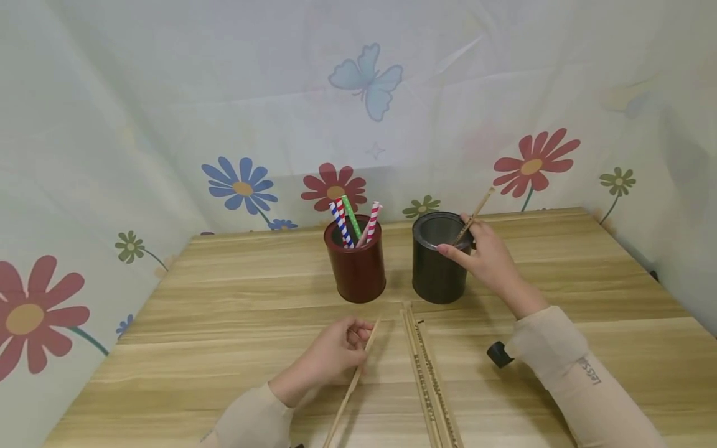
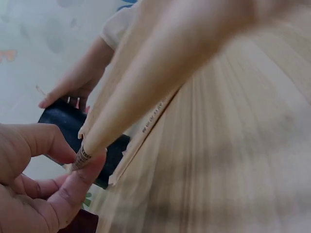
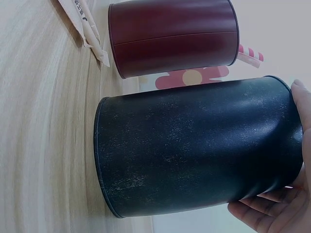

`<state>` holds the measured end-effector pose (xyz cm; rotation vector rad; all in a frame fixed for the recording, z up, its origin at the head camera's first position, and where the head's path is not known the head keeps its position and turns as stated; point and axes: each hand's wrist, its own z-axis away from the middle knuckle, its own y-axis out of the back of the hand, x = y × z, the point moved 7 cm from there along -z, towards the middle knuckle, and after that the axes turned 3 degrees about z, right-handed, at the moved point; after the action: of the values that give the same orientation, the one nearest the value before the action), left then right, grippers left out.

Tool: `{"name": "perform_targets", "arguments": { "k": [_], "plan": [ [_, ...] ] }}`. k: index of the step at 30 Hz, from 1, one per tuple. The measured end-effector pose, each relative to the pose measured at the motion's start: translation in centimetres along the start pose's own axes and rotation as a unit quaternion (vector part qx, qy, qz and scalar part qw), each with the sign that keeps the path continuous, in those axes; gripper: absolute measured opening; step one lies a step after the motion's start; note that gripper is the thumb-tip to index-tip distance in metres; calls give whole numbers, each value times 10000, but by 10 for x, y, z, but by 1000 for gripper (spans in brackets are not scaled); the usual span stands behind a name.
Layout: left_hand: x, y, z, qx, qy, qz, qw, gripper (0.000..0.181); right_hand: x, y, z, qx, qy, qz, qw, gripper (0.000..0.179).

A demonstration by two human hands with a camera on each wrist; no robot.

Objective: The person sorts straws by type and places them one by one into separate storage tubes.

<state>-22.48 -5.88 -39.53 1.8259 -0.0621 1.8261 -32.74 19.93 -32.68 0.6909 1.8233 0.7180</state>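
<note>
My left hand [image 1: 336,350] pinches a slim brown paper-wrapped stick [image 1: 343,406] near its far end, thumb against fingertips. Print shows on that wrapper [image 2: 81,158] in the left wrist view. My right hand [image 1: 497,264] grips the rim of a black canister [image 1: 438,277], its thumb at the near rim and its fingers bent round the far side. One similar stick [image 1: 480,208] leans up out of that canister beside the right hand. Several more wrapped sticks [image 1: 426,373] lie on the table between the hands, pointing toward the canisters.
A dark red canister [image 1: 361,277] stands left of the black one, holding several striped and dotted sticks [image 1: 350,218]. The wooden table [image 1: 252,298] meets a flower-printed curtain [image 1: 291,124] at the back. A black band piece [image 1: 498,354] shows by the right cuff.
</note>
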Motion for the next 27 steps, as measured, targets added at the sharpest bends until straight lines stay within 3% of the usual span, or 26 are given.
{"name": "perform_targets", "arguments": {
  "k": [8,15,22,27],
  "plan": [
    [16,3,-4,-183,-410,501,9977,44,-1,0,0,-19,7,-28,10000,87],
    [37,1,-10,-213,-833,1038,9909,42,-1,-1,1,4,26,-17,10000,87],
    [63,9,-23,85,-1267,1684,9775,42,-1,-2,0,20,48,-39,10000,86],
    [89,16,-36,311,-1740,1976,9642,41,-2,-2,1,40,67,-29,10000,86]
  ]
}}
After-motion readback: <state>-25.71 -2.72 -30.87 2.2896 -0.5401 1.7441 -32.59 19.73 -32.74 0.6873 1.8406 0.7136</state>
